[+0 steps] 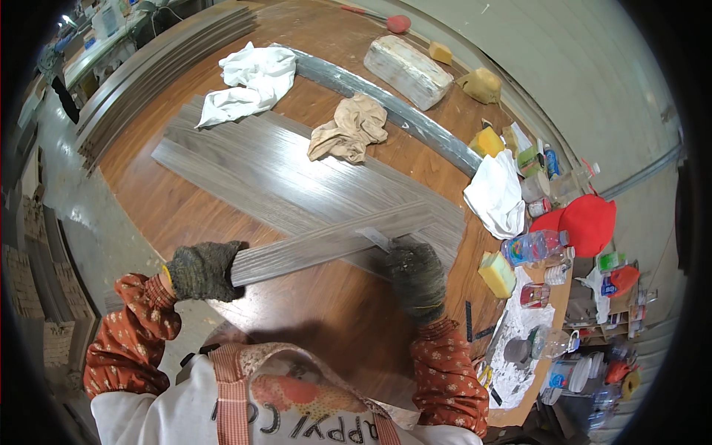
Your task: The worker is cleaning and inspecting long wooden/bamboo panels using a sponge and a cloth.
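Observation:
A narrow grey wood-grain plank (319,248) lies slantwise over wider grey wood-grain boards (245,163) on the brown table. My left hand (205,271), in a dark knit glove, is closed round the plank's near left end. My right hand (417,278), gloved alike, is closed near the plank's other end. A small flat, pale, blade-like piece (373,237) sticks out of its fingers onto the plank's face. The rest of that piece is hidden in the glove. A crumpled tan cloth (348,130) and a white cloth (252,78) lie on the boards farther off.
Long grey strips (159,74) are stacked along the far left edge. A metal bar (386,104) crosses the table beyond the boards, with a whitish block (408,70) behind it. To the right are a white rag (495,196), a yellow sponge (497,274), plastic bottles (534,247) and a red cap (588,225).

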Motion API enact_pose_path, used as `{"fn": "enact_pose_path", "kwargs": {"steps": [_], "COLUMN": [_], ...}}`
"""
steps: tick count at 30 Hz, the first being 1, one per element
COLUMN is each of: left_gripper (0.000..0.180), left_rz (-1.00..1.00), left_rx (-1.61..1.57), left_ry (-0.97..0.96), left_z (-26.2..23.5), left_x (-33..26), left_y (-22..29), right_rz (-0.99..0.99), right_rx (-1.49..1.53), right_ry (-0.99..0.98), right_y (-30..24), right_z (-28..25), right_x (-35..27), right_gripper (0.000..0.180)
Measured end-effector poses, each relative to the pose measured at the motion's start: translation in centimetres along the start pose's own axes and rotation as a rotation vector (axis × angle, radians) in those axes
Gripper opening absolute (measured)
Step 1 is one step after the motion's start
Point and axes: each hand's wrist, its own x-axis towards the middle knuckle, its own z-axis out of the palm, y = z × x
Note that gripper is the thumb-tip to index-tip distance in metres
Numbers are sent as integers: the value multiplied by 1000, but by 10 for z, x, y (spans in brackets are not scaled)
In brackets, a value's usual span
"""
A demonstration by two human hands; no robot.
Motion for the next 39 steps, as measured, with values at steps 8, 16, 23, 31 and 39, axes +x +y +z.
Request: {"fn": "enact_pose_path", "kwargs": {"steps": [8,16,23,31,39], "left_gripper": [82,83,63,56,60], "left_rz": [-34,-7,-47,258,299], "left_rx": [111,135,297,449,519], "left_ry": [-33,-12,260,474,418], "left_z": [-13,-12,-11,-29,-32], "left_x": [6,12,9,10,23], "left_y": [-2,-9,0,-52,-72], "right_rz": [145,89,309,555,375], "right_rx": [96,15,192,526,592], "right_ry": [-25,34,207,134,-185], "right_y": [-3,-15,-29,-34,-46], "right_z": [-12,-4,10,-14,-6], "right_x": [-1,-1,-7,-17,-15], "right_gripper": [23,25,35,31,30]}}
